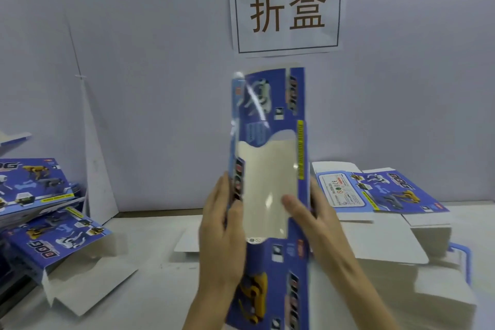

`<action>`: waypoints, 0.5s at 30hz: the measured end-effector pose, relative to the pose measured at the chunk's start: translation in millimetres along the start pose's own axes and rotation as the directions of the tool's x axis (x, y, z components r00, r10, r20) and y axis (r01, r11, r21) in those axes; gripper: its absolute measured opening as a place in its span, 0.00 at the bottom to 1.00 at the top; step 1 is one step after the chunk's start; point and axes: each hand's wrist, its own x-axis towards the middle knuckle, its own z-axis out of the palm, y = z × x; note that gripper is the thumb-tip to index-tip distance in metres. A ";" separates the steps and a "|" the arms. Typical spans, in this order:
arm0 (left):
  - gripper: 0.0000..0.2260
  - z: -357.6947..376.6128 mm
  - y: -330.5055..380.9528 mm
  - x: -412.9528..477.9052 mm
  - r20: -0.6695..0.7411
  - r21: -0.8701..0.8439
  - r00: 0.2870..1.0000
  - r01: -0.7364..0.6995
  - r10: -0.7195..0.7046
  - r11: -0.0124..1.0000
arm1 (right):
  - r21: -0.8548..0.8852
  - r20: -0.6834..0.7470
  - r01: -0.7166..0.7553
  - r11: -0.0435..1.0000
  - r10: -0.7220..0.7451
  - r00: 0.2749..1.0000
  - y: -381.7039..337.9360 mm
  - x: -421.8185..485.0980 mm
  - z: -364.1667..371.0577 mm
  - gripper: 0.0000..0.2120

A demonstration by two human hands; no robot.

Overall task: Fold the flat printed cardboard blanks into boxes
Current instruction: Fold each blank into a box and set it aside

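Holding a windowed cardboard blank (267, 182) upright above the table (150, 289), a person appears only to be starting to open it into a box, with no flaps tucked. The left hand (219, 222) clasps its left edge, fingers straight and thumb in front. The right hand (313, 217) pinches the right edge, thumb (290, 201) on the clear window. Flat blanks (40, 187) lie piled on both sides, unfolded.

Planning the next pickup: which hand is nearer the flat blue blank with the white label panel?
Right. The right hand sits just left of the flat blue blank with the white label panel; the left hand is farther left, across the upright blue windowed cardboard blank both grip.
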 end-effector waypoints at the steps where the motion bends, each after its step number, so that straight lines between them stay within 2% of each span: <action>1: 0.20 4.8 -0.9 -3.3 0.028 0.011 1.000 -0.005 0.005 1.000 | 0.014 0.058 -0.032 0.999 0.031 0.998 -0.2 -1.8 3.4 0.33; 3: 0.17 3.5 -1.2 -1.5 0.061 0.006 0.998 0.000 0.000 1.000 | 0.024 0.124 -0.081 0.996 0.077 0.989 -2.2 -3.7 5.0 0.22; 5: 0.17 -12.9 0.3 8.7 0.058 -0.017 0.998 0.025 -0.024 1.000 | 0.034 0.128 -0.099 0.994 0.094 0.987 -6.5 -2.9 -5.1 0.14; 6: 0.21 -24.0 0.7 14.1 0.074 -0.089 0.995 0.066 -0.060 0.994 | 0.090 0.125 -0.129 0.988 0.117 0.985 -8.5 -2.2 -11.7 0.10; 8: 0.36 -41.4 1.7 20.3 0.196 -0.255 0.967 0.211 -0.164 0.943 | 0.172 0.149 -0.196 0.965 0.172 0.974 -10.7 -1.6 -20.8 0.05; 10: 0.45 -47.7 2.0 21.7 0.280 -0.254 0.929 0.315 -0.243 0.914 | 0.168 0.126 -0.210 0.963 0.190 0.974 -9.5 -1.7 -22.1 0.02; 11: 0.43 -47.8 1.3 21.5 0.281 -0.249 0.922 0.339 -0.267 0.907 | 0.145 0.095 -0.187 0.972 0.174 0.980 -7.8 -1.3 -21.7 0.05; 13: 0.34 -45.5 0.4 21.1 0.217 -0.241 0.939 0.316 -0.267 0.917 | 0.121 0.048 -0.161 0.979 0.157 0.986 -5.2 0.2 -20.0 0.12; 15: 0.29 -45.0 -3.6 23.1 0.145 -0.211 0.954 0.288 -0.261 0.934 | 0.133 0.039 -0.181 0.974 0.178 0.983 -5.3 0.7 -21.0 0.11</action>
